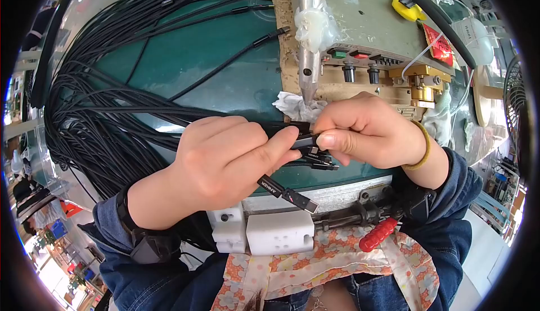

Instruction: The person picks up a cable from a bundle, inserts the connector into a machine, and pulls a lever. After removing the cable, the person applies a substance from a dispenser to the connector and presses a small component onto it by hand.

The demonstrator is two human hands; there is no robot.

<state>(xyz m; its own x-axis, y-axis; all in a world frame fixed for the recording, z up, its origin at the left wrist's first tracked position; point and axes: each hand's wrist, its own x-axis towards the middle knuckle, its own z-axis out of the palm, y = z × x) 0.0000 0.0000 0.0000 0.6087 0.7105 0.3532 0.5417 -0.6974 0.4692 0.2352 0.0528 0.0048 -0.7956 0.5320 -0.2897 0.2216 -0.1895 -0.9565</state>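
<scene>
My left hand (225, 162) is closed round a black USB cable, whose plug body (305, 142) sticks out past the fingertips. A second black cable plug (287, 194) with a metal tip juts out below the same hand, pointing down and right. My right hand (368, 131) pinches the far end of the held plug between thumb and forefinger; what lies between these fingertips is mostly hidden. Several more cable plugs (320, 159) lie just beyond and under the hands. Close above the fingers are a metal nozzle (309, 80) and a crumpled white tissue (292, 104).
A large bundle of black cables (84, 114) covers the left of the green mat (225, 89). A grey control box (365, 18) with knobs stands behind the nozzle. Nearer me are a white block (279, 233) and a clamp with a red handle (379, 234).
</scene>
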